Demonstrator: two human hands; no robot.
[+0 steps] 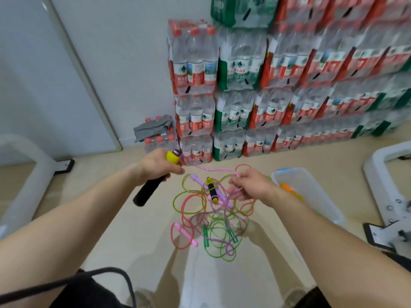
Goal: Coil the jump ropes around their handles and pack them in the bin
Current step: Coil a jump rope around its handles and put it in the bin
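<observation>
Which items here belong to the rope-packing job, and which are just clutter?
Job: left hand, black handle it grips, right hand, pink rope it pinches, tangled rope pile, clear bin.
Clutter: stacked water-bottle packs, grey cloth, white frame.

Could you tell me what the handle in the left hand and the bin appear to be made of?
The handle: matte black grip, likely foam, no shine; smooth yellow head, probably hard plastic. The bin: translucent whitish plastic; orange contents show through its wall.

Pale beige floor (138,218), tangle of jump ropes (213,221) at its middle, clear bin (320,203) just right of them, stacked packs of bottled water (244,141) along the far wall.
</observation>
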